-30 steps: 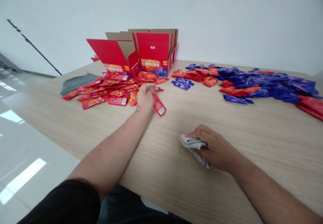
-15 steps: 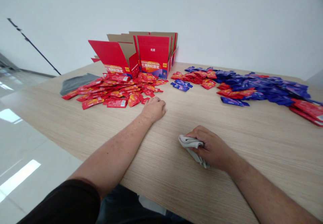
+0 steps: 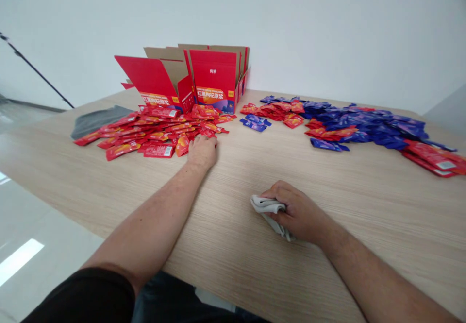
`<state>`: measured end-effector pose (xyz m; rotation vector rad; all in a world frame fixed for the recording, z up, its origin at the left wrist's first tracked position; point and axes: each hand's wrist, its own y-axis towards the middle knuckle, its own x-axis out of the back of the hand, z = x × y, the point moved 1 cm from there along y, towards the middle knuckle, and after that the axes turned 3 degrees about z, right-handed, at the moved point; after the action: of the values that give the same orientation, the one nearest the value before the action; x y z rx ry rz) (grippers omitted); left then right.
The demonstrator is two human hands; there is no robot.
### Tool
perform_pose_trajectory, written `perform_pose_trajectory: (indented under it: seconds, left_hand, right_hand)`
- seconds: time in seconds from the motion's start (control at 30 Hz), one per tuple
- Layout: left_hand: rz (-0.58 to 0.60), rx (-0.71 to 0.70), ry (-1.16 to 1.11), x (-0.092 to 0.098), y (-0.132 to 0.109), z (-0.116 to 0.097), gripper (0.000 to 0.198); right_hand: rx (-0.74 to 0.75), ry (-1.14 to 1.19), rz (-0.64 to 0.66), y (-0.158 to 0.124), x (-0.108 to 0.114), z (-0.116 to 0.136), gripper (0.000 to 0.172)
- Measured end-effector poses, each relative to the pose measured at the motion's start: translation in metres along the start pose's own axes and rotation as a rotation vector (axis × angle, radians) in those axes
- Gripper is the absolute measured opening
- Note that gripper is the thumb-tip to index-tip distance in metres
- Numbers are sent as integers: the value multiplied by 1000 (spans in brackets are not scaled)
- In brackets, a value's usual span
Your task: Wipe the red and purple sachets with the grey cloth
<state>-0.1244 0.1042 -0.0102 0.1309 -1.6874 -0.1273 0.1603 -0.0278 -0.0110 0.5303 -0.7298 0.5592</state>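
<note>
The red packets (image 3: pixel 153 131) lie heaped on the desk (image 3: pixel 233 245), the left hand (image 3: pixel 202 151) resting on their near edge (gripping one or not, I cannot tell). The right hand (image 3: pixel 298 213) is closed around a grey cloth (image 3: pixel 267 205). A careless sweep might scatter the loose heap.

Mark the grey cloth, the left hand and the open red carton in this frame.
grey cloth (image 3: pixel 264 205): head view, bunched end sticking out of the right hand (image 3: pixel 300 212).
left hand (image 3: pixel 202 151): head view, back of the hand.
open red carton (image 3: pixel 213 76): head view, front red panel.
</note>
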Motion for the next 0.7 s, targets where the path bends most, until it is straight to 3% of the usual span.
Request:
perform_pose_trajectory:
  seconds: [0.2,0.4,0.7]
  left_hand:
    - [-39,-41,22,5,-3,-6,40]
    - [-78,-212,-74,0,-5,-19,39]
    - [45,-511,-275,-8,-6,-32,35]
  right_hand:
    - [-12,12,7,2,2,4,23]
    - [-32,25,-10,3,0,1,22]
    - [-83,28,-31,6,0,1,19]
